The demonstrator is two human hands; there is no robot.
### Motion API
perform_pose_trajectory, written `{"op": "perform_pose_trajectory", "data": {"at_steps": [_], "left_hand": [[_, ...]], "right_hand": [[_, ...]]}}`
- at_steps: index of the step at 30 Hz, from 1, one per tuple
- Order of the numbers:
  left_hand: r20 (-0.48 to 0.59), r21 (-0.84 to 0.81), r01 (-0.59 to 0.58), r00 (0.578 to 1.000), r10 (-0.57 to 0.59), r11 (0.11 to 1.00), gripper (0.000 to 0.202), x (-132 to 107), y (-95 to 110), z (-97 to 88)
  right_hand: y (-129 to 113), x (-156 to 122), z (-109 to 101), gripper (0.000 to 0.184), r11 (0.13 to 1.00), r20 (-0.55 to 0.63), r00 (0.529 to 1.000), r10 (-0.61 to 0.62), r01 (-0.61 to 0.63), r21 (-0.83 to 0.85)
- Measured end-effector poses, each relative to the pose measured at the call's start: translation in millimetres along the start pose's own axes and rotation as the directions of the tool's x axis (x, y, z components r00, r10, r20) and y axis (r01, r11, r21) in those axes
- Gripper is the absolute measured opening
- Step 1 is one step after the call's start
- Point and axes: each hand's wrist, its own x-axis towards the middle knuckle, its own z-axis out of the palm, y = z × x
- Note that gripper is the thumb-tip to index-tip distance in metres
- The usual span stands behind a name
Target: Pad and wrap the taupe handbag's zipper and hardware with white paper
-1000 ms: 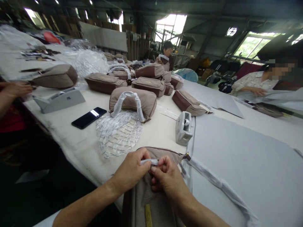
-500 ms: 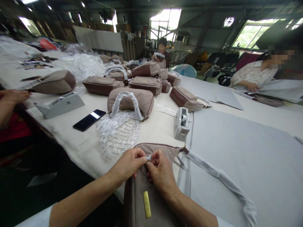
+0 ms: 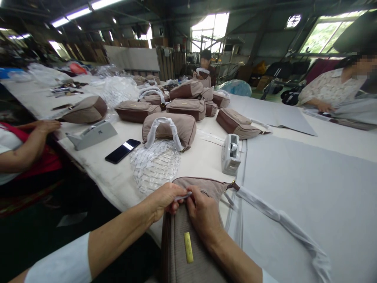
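Observation:
A taupe ribbed handbag (image 3: 179, 239) with a gold label plate (image 3: 189, 247) lies in front of me at the table's near edge. Over its upper part, my left hand (image 3: 168, 198) pinches a small strip of white wrapping paper (image 3: 183, 196). My right hand (image 3: 204, 212) is closed beside it, fingertips bent at the strip's other end; what lies inside those fingers is hidden. From a brass ring at the bag's far corner, a strap wrapped in white paper (image 3: 279, 216) runs to the right.
A tape dispenser (image 3: 231, 155) stands beyond the bag, near large grey sheets (image 3: 309, 188). Left of it are a plastic bag (image 3: 156, 167), a phone (image 3: 123, 151) and another dispenser (image 3: 92, 135). Several handbags (image 3: 185, 108) are piled farther back. Co-workers sit left, right and at the far end.
The view has turned slightly left. My hands have shifted on the strip: the right fingers have curled down toward the bag, while the left still pinches the paper.

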Motion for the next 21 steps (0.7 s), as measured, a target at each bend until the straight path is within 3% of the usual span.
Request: {"op": "perform_pose_trajectory", "data": {"at_steps": [6, 13, 18, 21], "left_hand": [[0.041, -0.011, -0.006, 0.999, 0.007, 1.000, 0.024, 3, -5, -1.8], [0.062, 0.026, -0.070, 0.996, 0.069, 0.997, 0.016, 3, -7, 3.0], [0.057, 0.001, -0.117, 0.992, 0.116, 0.993, 0.037, 0, -13, -0.3], [0.027, -0.046, -0.101, 0.994, 0.102, 0.994, 0.057, -2, -14, -5.4]], "right_hand": [[2, 7, 2, 0.019, 0.940, -0.021, 0.989, -0.149, 0.135, -0.314], [10, 14, 7, 0.013, 0.876, -0.015, 0.974, -0.228, 0.199, -0.439], [12, 16, 8, 0.010, 0.896, -0.095, 0.962, -0.256, 0.200, -0.396], [13, 6, -3, 0.036, 0.939, -0.111, 0.959, -0.260, 0.224, -0.262]]}}
